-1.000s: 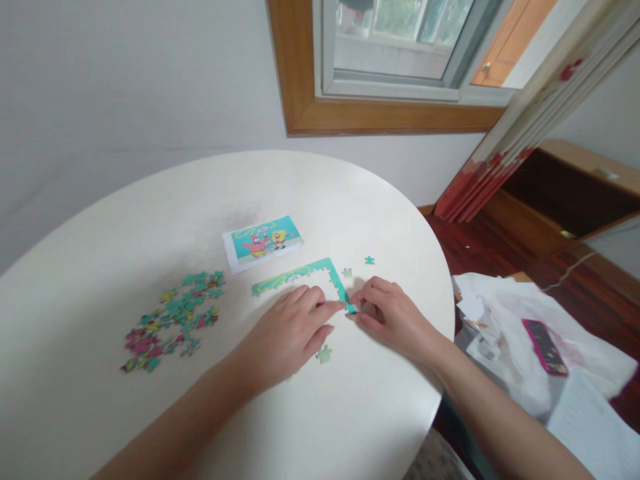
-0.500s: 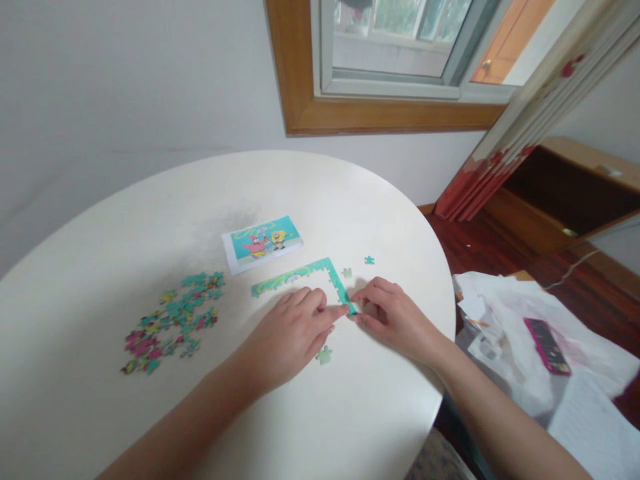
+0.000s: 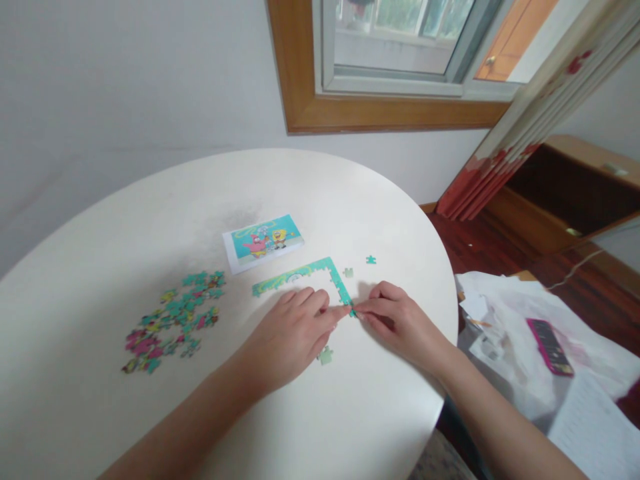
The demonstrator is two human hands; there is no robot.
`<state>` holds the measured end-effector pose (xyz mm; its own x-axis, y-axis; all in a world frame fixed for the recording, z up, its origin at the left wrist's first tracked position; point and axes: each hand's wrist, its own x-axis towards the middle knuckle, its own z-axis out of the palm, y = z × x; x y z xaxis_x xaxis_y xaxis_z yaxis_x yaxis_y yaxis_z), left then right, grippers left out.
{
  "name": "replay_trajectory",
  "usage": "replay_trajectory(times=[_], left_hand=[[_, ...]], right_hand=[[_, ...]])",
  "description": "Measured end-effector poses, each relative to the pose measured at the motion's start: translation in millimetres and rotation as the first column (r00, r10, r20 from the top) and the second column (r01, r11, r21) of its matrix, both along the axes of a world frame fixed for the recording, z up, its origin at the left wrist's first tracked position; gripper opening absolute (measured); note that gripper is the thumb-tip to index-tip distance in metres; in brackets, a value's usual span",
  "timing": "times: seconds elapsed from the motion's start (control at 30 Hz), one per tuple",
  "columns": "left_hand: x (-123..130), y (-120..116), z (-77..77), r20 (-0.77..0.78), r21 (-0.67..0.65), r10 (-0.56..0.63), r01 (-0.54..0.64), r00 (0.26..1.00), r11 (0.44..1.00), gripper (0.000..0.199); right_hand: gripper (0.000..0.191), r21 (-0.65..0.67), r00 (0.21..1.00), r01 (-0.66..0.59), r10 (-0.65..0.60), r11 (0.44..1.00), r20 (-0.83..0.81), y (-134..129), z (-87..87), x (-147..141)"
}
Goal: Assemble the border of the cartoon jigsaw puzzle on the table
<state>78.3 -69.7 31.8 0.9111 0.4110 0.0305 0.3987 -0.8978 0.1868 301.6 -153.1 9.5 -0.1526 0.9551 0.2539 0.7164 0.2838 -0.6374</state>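
Puzzle strip (image 3: 341, 285) should lie flat: left hand (image 3: 294, 327), pinching nothing, rests at its near end; right hand (image 3: 403, 320) pinches there.

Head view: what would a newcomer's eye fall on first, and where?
The bare left hand and bare right hand, at centre, touch the near end of a teal, L-shaped jigsaw strip. To their left spreads a loose patch of multicoloured jigsaw pieces. Beyond the strip lies a white rectangular card with a cartoon picture.
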Motion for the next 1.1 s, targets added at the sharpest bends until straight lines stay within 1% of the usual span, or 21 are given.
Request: replay_trajectory(times=[0.17,0.3,0.47,0.6,0.8,0.93,1.1], left_hand=[[-1.1,6.5,-4.3,0.047,-0.001,0.02,-0.02,0.999,1.0,0.036],[-0.3,8.4,-6.6,0.043,-0.005,0.035,-0.035,0.998,0.999,0.035],[0.3,8.1,-7.5,0.048,-0.005,0.03,-0.03,0.998,1.0,0.035],[-0.3,8.4,-7.2,0.048,0.0,0.027,-0.027,0.998,1.0,0.036],[0.0,8.2,-6.8,0.056,0.0,0.031,-0.031,0.998,1.0,0.034],[0.1,8.1,-6.3,0.055,0.005,0.031,-0.031,0.998,0.999,0.034],[0.1,7.9,-5.5,0.056,-0.018,0.03,-0.029,0.998,0.999,0.035]], right_hand=[[0.022,-0.06,0.998,0.043,-0.046,0.997,-0.039,-0.5,-0.1,-1.0],[0.027,-0.074,0.999,0.044,-0.042,0.996,0.02,2.8,0.1,-1.9],[0.022,-0.081,0.998,0.033,-0.028,0.996,0.062,7.5,0.7,-2.4],[0.019,-0.101,0.996,0.058,-0.051,0.993,0.07,8.6,0.7,-3.3],[0.02,-0.1,0.995,0.066,-0.058,0.993,0.082,8.0,0.7,-4.8],[0.023,-0.073,0.994,0.07,-0.063,0.995,0.09,7.1,-0.5,-4.3],[0.02,-0.047,0.997,0.021,-0.018,0.999,0.071,4.9,0.1,-3.3]])
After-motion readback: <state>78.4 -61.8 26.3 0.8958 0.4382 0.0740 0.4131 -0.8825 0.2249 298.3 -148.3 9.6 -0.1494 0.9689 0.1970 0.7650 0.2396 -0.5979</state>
